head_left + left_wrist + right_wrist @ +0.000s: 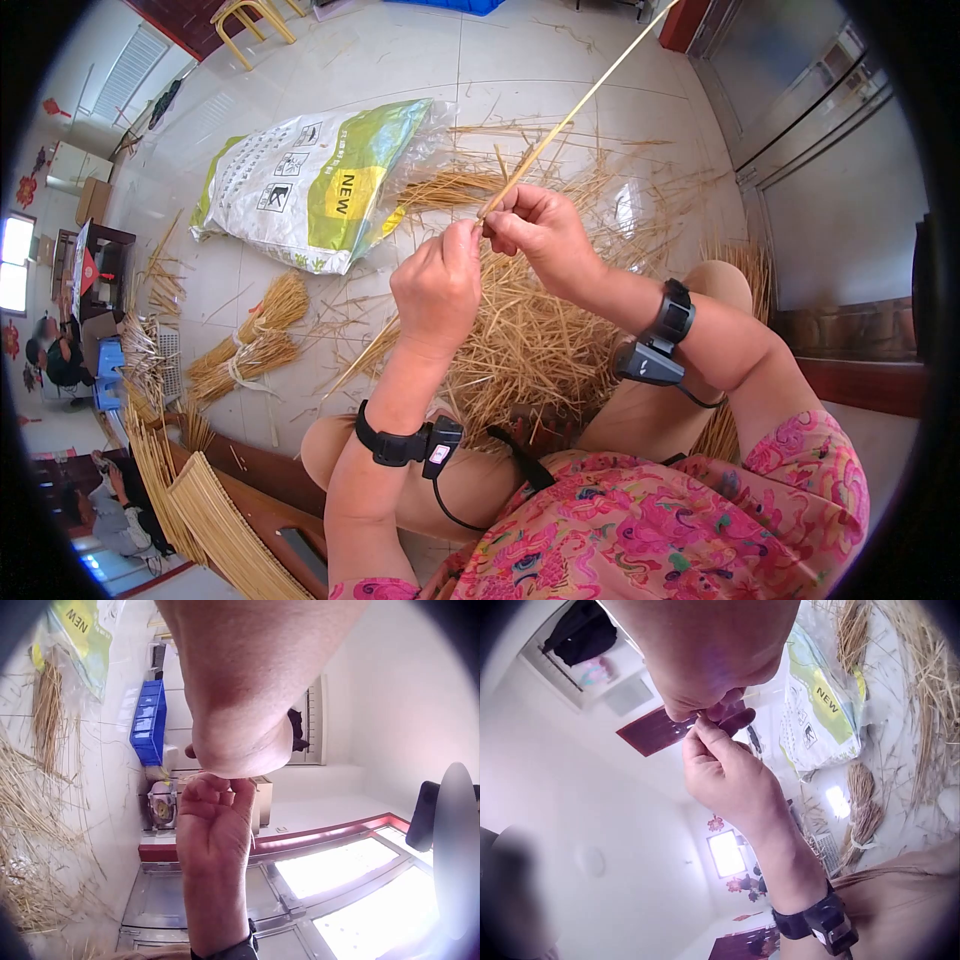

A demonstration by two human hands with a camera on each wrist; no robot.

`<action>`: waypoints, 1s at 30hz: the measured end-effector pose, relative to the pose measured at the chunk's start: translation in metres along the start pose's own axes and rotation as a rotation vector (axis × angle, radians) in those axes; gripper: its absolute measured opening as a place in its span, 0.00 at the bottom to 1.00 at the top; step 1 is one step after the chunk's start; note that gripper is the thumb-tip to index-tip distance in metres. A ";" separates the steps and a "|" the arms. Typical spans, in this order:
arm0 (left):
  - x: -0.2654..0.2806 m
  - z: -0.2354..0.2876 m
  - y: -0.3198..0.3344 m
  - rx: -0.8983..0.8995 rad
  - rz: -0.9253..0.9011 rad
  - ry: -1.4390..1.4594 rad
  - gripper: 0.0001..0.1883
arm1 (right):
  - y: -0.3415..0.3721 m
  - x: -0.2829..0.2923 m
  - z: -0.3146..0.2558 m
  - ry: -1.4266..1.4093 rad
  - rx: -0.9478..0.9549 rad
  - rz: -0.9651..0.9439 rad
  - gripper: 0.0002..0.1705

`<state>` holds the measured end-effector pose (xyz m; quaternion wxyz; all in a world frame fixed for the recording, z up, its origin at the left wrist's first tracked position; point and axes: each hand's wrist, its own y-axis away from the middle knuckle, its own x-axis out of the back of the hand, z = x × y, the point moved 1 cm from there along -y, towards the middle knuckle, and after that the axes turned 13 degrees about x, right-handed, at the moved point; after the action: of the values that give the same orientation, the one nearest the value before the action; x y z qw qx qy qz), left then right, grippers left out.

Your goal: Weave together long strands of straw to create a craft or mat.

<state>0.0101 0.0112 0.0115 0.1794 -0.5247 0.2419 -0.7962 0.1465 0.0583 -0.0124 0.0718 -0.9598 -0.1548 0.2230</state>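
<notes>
A long pale straw stalk [580, 105] slants from the fingertips up to the far right in the head view. My right hand [548, 240] pinches it close to its lower end, between thumb and curled fingers. The left hand [440, 285] has its fingers curled and pinches the very end, right beside the right fingertips. Both hands are raised above a loose heap of straw [530, 330] on the floor. In the right wrist view the left hand [731, 776] meets the right hand [712, 652] at the fingertips; the stalk is mostly hidden there.
A white and green plastic sack [310, 185] lies on the tiled floor ahead, with a straw bundle [455, 188] at its mouth. Tied straw bundles [250, 340] lie to the left. A woven straw piece [225, 530] rests near the left knee. Metal doors [830, 190] stand at the right.
</notes>
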 end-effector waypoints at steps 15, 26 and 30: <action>0.000 0.000 0.000 -0.012 -0.032 0.000 0.04 | -0.001 0.003 0.001 -0.021 -0.017 0.007 0.03; -0.001 -0.008 0.001 0.042 -0.158 0.045 0.02 | 0.000 0.000 -0.003 -0.004 -0.011 -0.032 0.03; -0.004 -0.010 0.002 0.088 -0.215 0.081 0.02 | 0.000 0.000 -0.003 -0.020 -0.027 -0.050 0.02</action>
<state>0.0030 0.0137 0.0037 0.1058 -0.5065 0.1560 -0.8414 0.1480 0.0585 -0.0101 0.0628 -0.9542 -0.1825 0.2284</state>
